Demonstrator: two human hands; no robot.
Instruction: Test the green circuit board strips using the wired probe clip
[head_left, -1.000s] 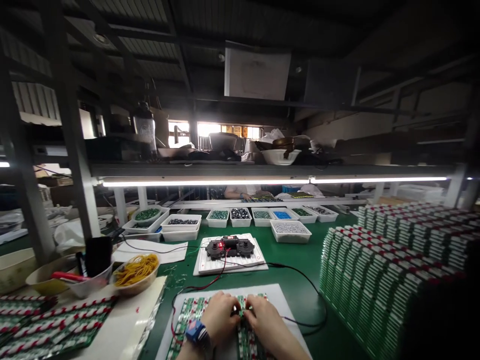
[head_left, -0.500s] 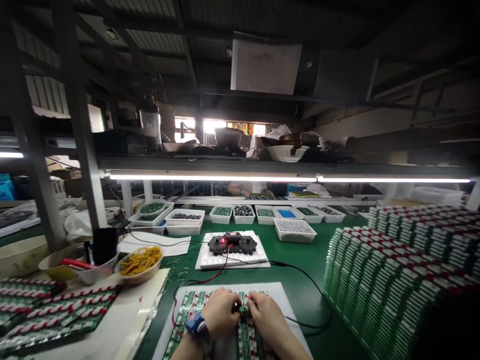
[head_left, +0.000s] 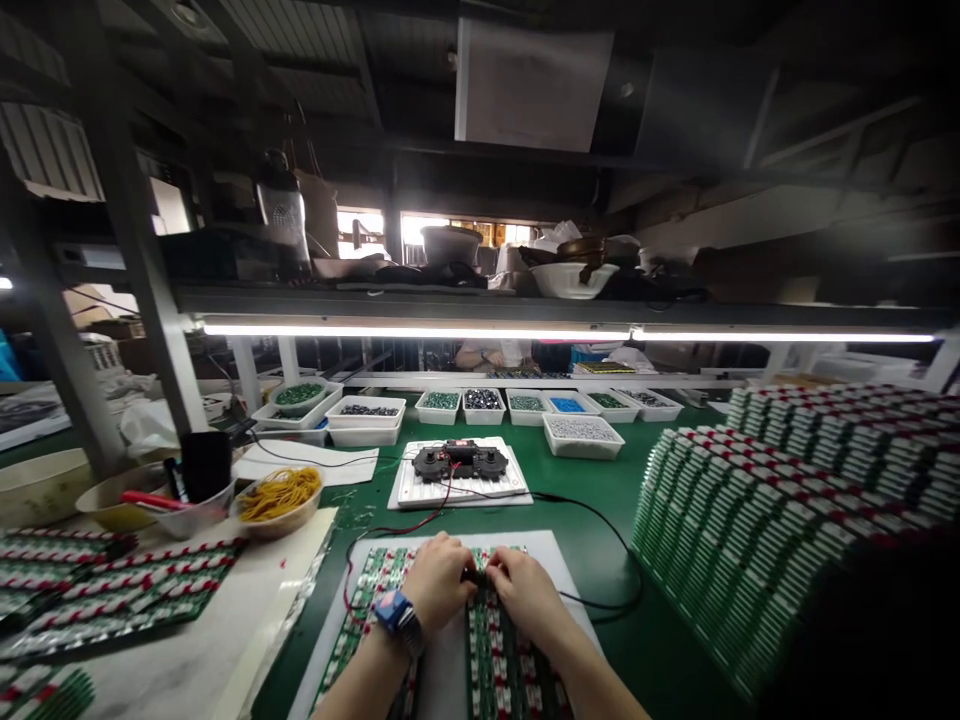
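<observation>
Green circuit boards (head_left: 499, 655) with white and red parts lie in rows on a white board (head_left: 446, 690). My left hand (head_left: 440, 582), with a blue band at its wrist, is closed over the upper rows, fingertips on a small dark item too small to name. Close beside it, my right hand (head_left: 525, 592) is pinched at the same spot; what it holds is hidden. Beyond them, a black device (head_left: 460, 461) with red and black wires rests on a white tray (head_left: 420, 490).
Tall stacks of green boards (head_left: 727, 540) rise at the right. White trays of small parts (head_left: 583, 440) line the back. A bowl of yellow rubber bands (head_left: 281, 497) and more boards (head_left: 150, 600) are at the left. A lit shelf (head_left: 420, 330) crosses above.
The view has tilted down slightly, so the scene sits higher. Both hands remain close together over the boards, and the red light on the black device is less visible.
</observation>
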